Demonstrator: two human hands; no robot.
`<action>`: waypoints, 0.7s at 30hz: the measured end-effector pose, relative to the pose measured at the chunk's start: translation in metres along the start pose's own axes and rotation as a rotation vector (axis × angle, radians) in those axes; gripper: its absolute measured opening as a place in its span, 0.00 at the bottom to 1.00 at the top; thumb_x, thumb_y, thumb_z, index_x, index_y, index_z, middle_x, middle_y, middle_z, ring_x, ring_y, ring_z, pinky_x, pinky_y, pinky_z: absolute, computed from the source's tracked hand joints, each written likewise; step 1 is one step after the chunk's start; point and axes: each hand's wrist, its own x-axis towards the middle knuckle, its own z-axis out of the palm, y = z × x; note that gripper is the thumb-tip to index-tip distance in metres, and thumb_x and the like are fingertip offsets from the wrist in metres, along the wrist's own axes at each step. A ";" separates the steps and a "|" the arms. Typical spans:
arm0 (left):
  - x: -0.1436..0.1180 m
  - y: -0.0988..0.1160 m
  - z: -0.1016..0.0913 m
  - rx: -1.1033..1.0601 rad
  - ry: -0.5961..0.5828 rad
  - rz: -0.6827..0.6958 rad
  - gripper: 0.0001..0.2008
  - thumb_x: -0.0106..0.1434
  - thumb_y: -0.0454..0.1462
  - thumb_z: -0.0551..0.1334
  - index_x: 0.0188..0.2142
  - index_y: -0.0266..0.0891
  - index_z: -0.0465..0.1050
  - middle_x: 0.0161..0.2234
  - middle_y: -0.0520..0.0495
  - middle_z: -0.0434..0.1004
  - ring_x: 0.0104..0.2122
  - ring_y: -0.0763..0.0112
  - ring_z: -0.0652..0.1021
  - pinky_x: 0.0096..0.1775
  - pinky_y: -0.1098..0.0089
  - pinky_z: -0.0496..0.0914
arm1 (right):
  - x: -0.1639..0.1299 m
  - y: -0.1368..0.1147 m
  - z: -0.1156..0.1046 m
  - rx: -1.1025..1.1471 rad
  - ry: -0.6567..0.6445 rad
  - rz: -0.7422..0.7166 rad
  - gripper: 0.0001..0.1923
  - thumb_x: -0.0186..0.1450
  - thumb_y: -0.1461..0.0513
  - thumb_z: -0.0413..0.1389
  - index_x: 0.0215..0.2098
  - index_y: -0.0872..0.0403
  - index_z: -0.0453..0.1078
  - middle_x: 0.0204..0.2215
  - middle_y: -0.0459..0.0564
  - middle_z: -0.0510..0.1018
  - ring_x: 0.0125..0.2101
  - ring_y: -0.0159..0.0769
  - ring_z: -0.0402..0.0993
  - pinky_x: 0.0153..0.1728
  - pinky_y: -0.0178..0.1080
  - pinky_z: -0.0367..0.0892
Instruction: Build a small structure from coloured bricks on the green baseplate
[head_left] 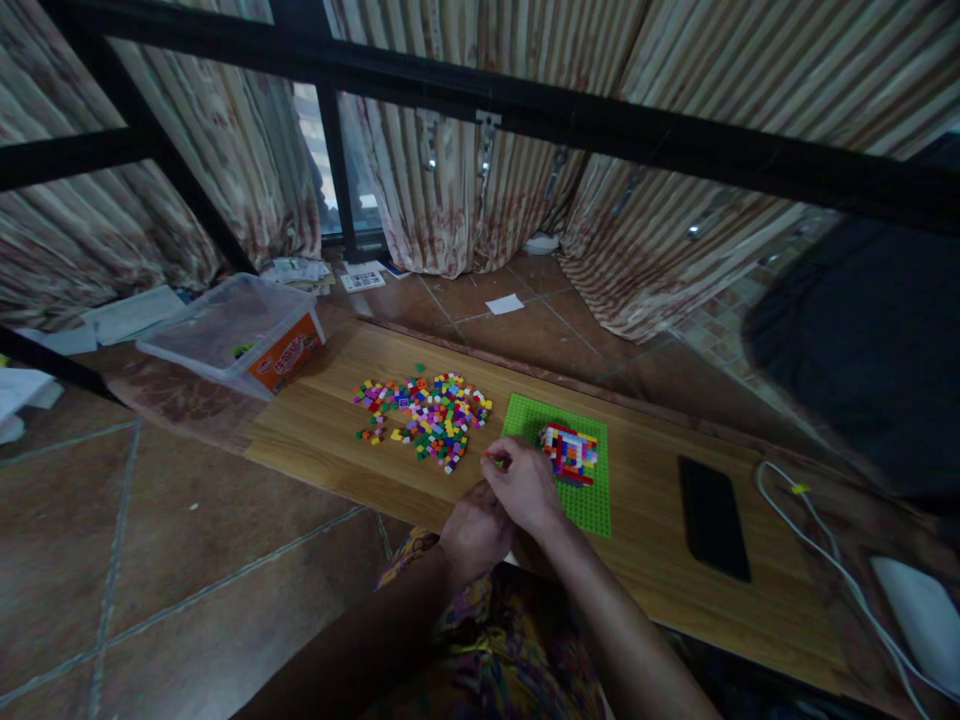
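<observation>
The left hand (474, 530) and the right hand (525, 485) sit close together at the near edge of the wooden board (652, 560). The right fingers pinch a tiny orange brick (491, 457). The left hand is curled, but I cannot tell if it holds anything. Just right of them lies the green baseplate (592, 500) with a small brick building (568, 453) on it. A little farther left is the pile of loose bricks (424, 408). The tiny brick could slip and roll off the near edge. Farther left stands a clear plastic box (225, 335).

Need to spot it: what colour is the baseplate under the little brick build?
Bright green baseplate, clearest in the head view.
</observation>
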 end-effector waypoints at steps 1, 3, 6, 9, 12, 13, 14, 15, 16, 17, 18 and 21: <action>0.001 0.001 -0.002 -0.027 0.020 -0.012 0.10 0.59 0.29 0.54 0.39 0.36 0.72 0.38 0.39 0.76 0.41 0.59 0.76 0.45 0.59 0.72 | -0.005 0.003 -0.009 0.034 0.028 0.011 0.05 0.61 0.61 0.54 0.31 0.52 0.71 0.30 0.47 0.77 0.30 0.35 0.73 0.33 0.35 0.66; 0.003 0.002 -0.009 -0.120 0.061 -0.040 0.10 0.63 0.31 0.52 0.40 0.37 0.71 0.39 0.41 0.75 0.42 0.64 0.76 0.45 0.63 0.72 | -0.017 0.011 -0.025 0.072 0.073 0.023 0.06 0.62 0.60 0.54 0.31 0.52 0.71 0.29 0.47 0.76 0.31 0.35 0.73 0.34 0.36 0.66; 0.005 0.002 -0.018 -0.266 0.087 -0.064 0.11 0.67 0.34 0.49 0.42 0.38 0.68 0.40 0.44 0.74 0.42 0.68 0.75 0.45 0.66 0.70 | -0.035 0.022 -0.039 0.048 0.075 0.002 0.06 0.62 0.59 0.54 0.30 0.52 0.70 0.28 0.46 0.75 0.30 0.34 0.72 0.33 0.36 0.65; 0.006 0.001 -0.025 -0.330 0.030 -0.065 0.11 0.69 0.37 0.49 0.40 0.39 0.68 0.36 0.45 0.73 0.39 0.68 0.74 0.43 0.67 0.69 | -0.047 0.027 -0.035 -0.012 0.038 -0.028 0.05 0.62 0.60 0.54 0.30 0.51 0.70 0.28 0.45 0.75 0.29 0.34 0.71 0.32 0.36 0.64; 0.007 -0.001 -0.029 -0.377 -0.019 -0.045 0.14 0.69 0.39 0.48 0.34 0.38 0.68 0.31 0.46 0.71 0.36 0.68 0.73 0.40 0.68 0.68 | -0.051 0.026 -0.025 -0.037 0.037 -0.045 0.05 0.62 0.61 0.53 0.31 0.51 0.70 0.28 0.46 0.74 0.29 0.34 0.71 0.33 0.36 0.64; 0.008 -0.001 -0.030 -0.398 -0.020 -0.045 0.14 0.69 0.40 0.48 0.33 0.38 0.68 0.30 0.47 0.70 0.35 0.69 0.73 0.39 0.68 0.68 | -0.051 0.025 -0.022 -0.034 0.045 -0.049 0.05 0.62 0.61 0.53 0.31 0.51 0.70 0.28 0.46 0.74 0.29 0.34 0.71 0.33 0.36 0.65; 0.008 -0.002 -0.031 -0.423 -0.016 -0.049 0.15 0.69 0.40 0.48 0.32 0.38 0.68 0.30 0.47 0.70 0.34 0.69 0.72 0.38 0.69 0.68 | -0.051 0.024 -0.019 -0.027 0.049 -0.057 0.04 0.62 0.62 0.53 0.31 0.51 0.70 0.29 0.46 0.74 0.30 0.34 0.71 0.33 0.36 0.65; 0.009 -0.002 -0.032 -0.448 -0.012 -0.060 0.15 0.69 0.41 0.48 0.31 0.38 0.68 0.29 0.47 0.69 0.34 0.69 0.72 0.37 0.69 0.67 | -0.051 0.023 -0.018 -0.017 0.050 -0.070 0.04 0.62 0.62 0.52 0.31 0.51 0.70 0.29 0.46 0.74 0.30 0.34 0.71 0.34 0.36 0.65; 0.009 -0.002 -0.033 -0.472 -0.010 -0.077 0.16 0.69 0.41 0.48 0.31 0.38 0.69 0.29 0.48 0.69 0.33 0.70 0.72 0.37 0.69 0.67 | -0.052 0.023 -0.017 -0.006 0.048 -0.088 0.04 0.63 0.63 0.52 0.32 0.51 0.70 0.29 0.46 0.74 0.31 0.34 0.71 0.34 0.36 0.65; 0.010 -0.002 -0.033 -0.493 -0.012 -0.095 0.16 0.69 0.42 0.49 0.31 0.38 0.69 0.29 0.48 0.69 0.33 0.70 0.72 0.37 0.70 0.67 | -0.053 0.023 -0.016 0.004 0.041 -0.107 0.05 0.63 0.63 0.52 0.32 0.50 0.69 0.29 0.46 0.74 0.31 0.35 0.71 0.34 0.36 0.65; 0.010 -0.002 -0.034 -0.512 -0.015 -0.112 0.16 0.69 0.42 0.49 0.31 0.37 0.69 0.29 0.48 0.69 0.33 0.70 0.71 0.36 0.70 0.67 | -0.054 0.023 -0.016 0.014 0.031 -0.123 0.05 0.63 0.63 0.52 0.32 0.50 0.69 0.29 0.46 0.74 0.32 0.35 0.72 0.34 0.36 0.66; 0.010 -0.003 -0.035 -0.563 -0.025 -0.143 0.16 0.68 0.43 0.51 0.31 0.37 0.70 0.29 0.48 0.69 0.33 0.70 0.71 0.36 0.70 0.66 | -0.057 0.025 -0.015 0.057 0.009 -0.124 0.06 0.64 0.64 0.51 0.34 0.50 0.70 0.31 0.47 0.75 0.32 0.35 0.72 0.35 0.36 0.67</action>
